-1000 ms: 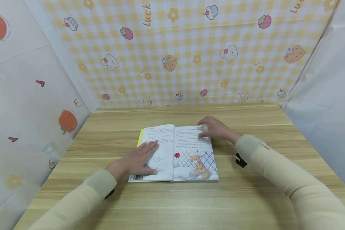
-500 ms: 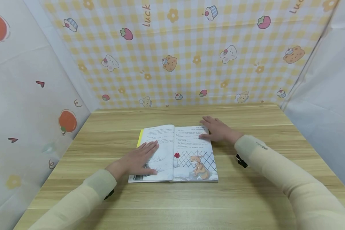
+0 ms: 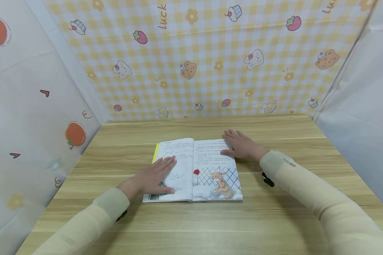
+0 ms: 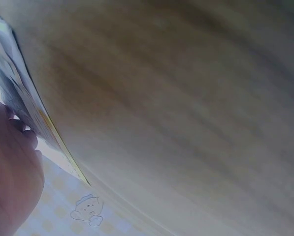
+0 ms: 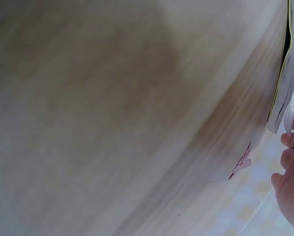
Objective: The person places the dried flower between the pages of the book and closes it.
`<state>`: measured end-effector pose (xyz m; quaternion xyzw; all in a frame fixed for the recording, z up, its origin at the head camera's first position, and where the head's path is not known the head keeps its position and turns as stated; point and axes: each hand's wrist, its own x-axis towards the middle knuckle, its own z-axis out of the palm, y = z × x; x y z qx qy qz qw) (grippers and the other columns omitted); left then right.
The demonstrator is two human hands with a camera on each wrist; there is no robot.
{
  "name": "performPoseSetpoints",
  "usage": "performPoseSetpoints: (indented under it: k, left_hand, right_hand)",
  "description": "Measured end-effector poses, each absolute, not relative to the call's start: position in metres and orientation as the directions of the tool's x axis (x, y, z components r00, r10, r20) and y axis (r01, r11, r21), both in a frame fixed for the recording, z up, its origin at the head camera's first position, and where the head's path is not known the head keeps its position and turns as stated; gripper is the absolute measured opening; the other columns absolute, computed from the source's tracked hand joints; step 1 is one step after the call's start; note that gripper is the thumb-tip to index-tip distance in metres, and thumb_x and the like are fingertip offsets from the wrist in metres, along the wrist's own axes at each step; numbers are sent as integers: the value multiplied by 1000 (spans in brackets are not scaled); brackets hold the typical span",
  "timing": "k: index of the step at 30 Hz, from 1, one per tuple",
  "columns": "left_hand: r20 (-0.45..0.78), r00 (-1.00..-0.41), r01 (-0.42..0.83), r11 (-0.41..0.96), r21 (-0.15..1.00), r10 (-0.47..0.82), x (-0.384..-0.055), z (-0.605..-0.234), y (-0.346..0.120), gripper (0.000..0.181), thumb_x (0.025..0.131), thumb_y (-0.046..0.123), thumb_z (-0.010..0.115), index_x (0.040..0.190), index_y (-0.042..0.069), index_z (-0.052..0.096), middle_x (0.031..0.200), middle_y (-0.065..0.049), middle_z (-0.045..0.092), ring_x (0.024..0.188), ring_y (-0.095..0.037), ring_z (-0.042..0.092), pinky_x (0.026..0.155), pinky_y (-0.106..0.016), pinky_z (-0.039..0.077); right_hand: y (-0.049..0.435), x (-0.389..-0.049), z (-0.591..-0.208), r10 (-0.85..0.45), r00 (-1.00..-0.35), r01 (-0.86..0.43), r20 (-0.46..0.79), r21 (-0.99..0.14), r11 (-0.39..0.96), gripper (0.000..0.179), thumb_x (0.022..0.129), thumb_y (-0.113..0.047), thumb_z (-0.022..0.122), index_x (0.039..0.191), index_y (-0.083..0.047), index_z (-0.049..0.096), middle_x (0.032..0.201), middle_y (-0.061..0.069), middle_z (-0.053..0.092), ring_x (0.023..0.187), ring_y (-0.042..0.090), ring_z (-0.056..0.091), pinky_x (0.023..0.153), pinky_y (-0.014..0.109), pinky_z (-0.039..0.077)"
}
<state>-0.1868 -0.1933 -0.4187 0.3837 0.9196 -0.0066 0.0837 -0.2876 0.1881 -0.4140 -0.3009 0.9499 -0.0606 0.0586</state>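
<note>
White pages (image 3: 214, 154) are spread in an open book (image 3: 193, 170), laid flat on the wood-grain table (image 3: 191, 226). From the book's centre, the side toward eight o'clock is covered by the left hand (image 3: 151, 177), its fingers straight and close together, thumb spread. The corner at two o'clock is overlaid by the right hand (image 3: 241, 144), fingers extended and slightly apart; whether a leaf is caught beneath cannot be told. If turning is meant, a single leaf should be separated there, with only light pressure applied at eight o'clock.
</note>
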Motion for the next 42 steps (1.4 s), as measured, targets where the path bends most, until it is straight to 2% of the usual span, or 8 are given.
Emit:
performPoseSetpoints:
  k: [6,12,20,23,26,28,34,42]
  left_hand:
    - [-167,-699,698,714,53,695,-187,-420,-194,109,84,82,34,156,5,6,162,-9,3,148,-22,3,118,-39,5]
    - [-173,-702,693,718,59,691,-187,-420,-194,109,84,82,32,156,5,6,162,-9,3,148,-22,2,118,-39,5]
    - [-181,-705,690,722,53,686,-186,-421,-194,110,83,83,31,156,6,5,162,-8,1,147,-20,0,118,-38,4]
    - [-180,-703,691,721,55,688,-186,-421,-194,110,83,83,32,156,6,5,162,-8,2,147,-21,1,118,-38,4]
    - [-182,-703,690,721,57,688,-186,-421,-193,110,83,83,32,156,6,5,162,-8,2,147,-21,1,118,-38,4]
    - [-181,-703,690,721,59,688,-186,-421,-193,109,83,83,32,156,6,5,162,-8,1,147,-21,1,118,-38,5]
    - [-181,-701,692,719,60,690,-188,-420,-192,109,84,82,33,156,6,4,162,-8,0,148,-21,0,118,-38,4]
    - [-192,-705,687,725,51,682,-188,-420,-192,109,83,82,33,156,6,4,163,-8,0,148,-22,1,118,-39,4]
  right_hand:
    - [191,-286,-412,-589,-807,-567,-39,-228,792,75,93,-56,55,145,-4,41,156,21,24,145,36,12,117,51,9]
    - [193,-288,-414,-587,-808,-563,-62,-214,798,82,94,-59,51,150,-1,33,157,21,22,146,36,10,117,51,9]
    - [193,-287,-413,-587,-807,-563,-61,-220,797,80,94,-57,53,148,0,37,156,21,22,146,36,9,117,51,8]
    - [192,-286,-412,-570,-822,-544,-24,-267,796,75,91,-54,61,143,-2,43,153,21,32,144,37,19,116,51,15]
    - [191,-285,-411,-550,-835,-518,26,-372,770,64,89,-46,68,134,-3,50,136,17,51,127,34,46,106,49,35]
    - [191,-283,-410,-524,-850,-489,52,-448,749,56,89,-41,70,129,-5,53,126,13,58,115,31,54,99,47,43]
    - [193,-274,-405,-439,-896,-354,65,-703,617,43,95,-29,65,129,-4,55,122,14,61,118,32,55,101,48,44]
    - [199,-262,-400,-390,-920,-129,-27,-920,370,46,104,-26,49,138,4,45,122,24,59,107,35,61,87,43,54]
